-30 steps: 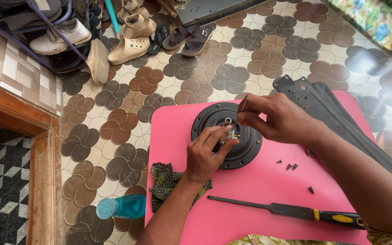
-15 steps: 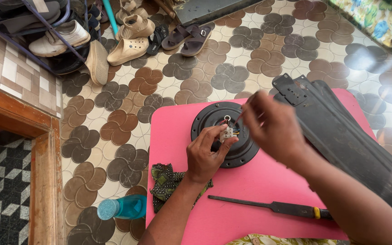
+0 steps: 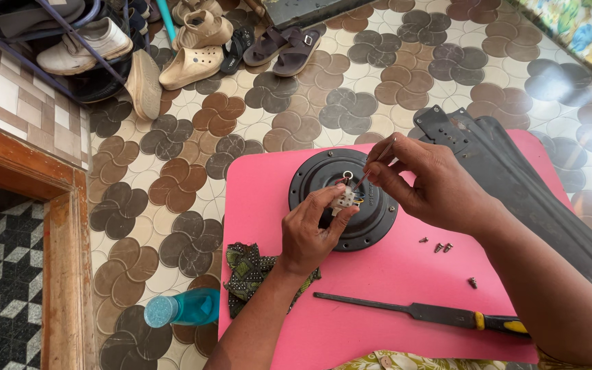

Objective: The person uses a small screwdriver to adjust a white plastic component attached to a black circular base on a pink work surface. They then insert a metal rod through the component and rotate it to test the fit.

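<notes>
One black motor disc lies on the pink table. Left hand fingers pinch one white connector; right hand fingers clamp one thin tool. Four loose screws lie right.

Hands I see: two, left hand and right hand
Round black motor housings: one
Loose screws I count: four
Screwdrivers: one
Blue bottles: one
Patterned cloths: one

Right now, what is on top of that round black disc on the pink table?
On the round black disc sits a small white block with coloured wires, pinched by the left hand. The right hand pokes a thin tool at it. The hands hide the disc's centre.
</notes>
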